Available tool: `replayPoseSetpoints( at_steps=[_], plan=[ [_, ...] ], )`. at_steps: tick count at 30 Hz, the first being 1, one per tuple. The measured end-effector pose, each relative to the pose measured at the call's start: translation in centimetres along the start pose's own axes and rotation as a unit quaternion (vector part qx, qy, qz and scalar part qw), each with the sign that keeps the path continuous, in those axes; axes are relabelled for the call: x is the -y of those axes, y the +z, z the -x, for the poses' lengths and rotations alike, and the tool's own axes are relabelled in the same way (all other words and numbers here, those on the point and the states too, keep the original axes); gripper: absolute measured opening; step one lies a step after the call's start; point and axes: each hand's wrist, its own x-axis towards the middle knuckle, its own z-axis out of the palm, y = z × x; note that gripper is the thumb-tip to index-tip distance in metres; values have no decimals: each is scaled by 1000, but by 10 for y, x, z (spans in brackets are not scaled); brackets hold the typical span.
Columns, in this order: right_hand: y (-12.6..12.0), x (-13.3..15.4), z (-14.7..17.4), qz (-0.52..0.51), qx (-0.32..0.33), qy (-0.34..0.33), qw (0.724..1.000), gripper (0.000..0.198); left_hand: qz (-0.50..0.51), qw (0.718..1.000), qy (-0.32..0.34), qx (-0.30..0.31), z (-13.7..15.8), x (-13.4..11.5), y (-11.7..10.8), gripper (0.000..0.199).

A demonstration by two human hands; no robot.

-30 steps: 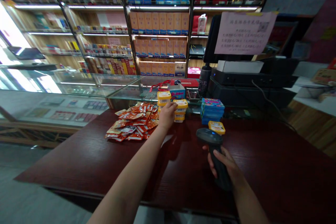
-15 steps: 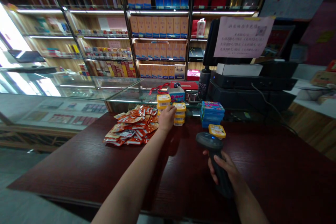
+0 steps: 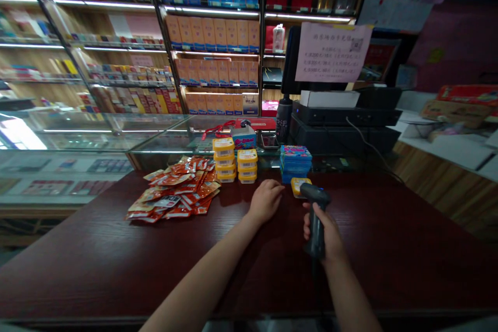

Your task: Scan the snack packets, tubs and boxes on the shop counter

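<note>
My right hand point(image 3: 324, 228) is closed round the handle of a dark barcode scanner point(image 3: 316, 194), whose head overlaps the near right part of a single yellow-lidded tub point(image 3: 299, 187). My left hand point(image 3: 266, 200) is low over the table, left of that tub, with fingers reaching loosely to the right and nothing visible in them. Behind it stand a taller stack of yellow-lidded tubs point(image 3: 224, 161) and a lower one point(image 3: 247, 166). A pile of orange snack packets point(image 3: 179, 189) lies to the left. Blue, colourfully printed packs point(image 3: 295, 163) are stacked behind the single tub.
The dark wooden table point(image 3: 97, 264) meets a glass display counter point(image 3: 155, 137) at the back. A monitor with a pink notice point(image 3: 332, 54) and black till equipment point(image 3: 346, 132) stand at the back right. Shelves of boxes point(image 3: 213, 33) line the wall; cartons point(image 3: 459, 111) lie far right.
My left hand has left the tub stacks and come right and nearer to me. My right hand has raised the scanner towards the single tub. The view has turned right.
</note>
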Motion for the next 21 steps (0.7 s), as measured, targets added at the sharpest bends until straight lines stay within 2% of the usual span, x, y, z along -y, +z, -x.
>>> replayPoseSetpoints(
  at_steps=[3, 5, 14, 18, 21],
  plan=[
    [-8, 1, -6, -47, -75, -29, 996, 46, 9, 999, -9, 29, -10, -12, 12, 28],
    [-10, 3, -7, -63, -100, -35, 992, 45, 1, 999, -7, 45, -18, -18, 18, 27],
    [-10, 6, -10, -82, -100, -8, 992, 42, -115, 985, -2, 127, -38, -33, 31, 22],
    [-8, 6, -8, -75, -99, -19, 992, 42, -162, 974, 27, 154, -32, -27, 25, 20],
    [-4, 6, -4, -76, -94, -16, 993, 41, -195, 967, 46, 154, -16, -16, 11, 18]
  ],
)
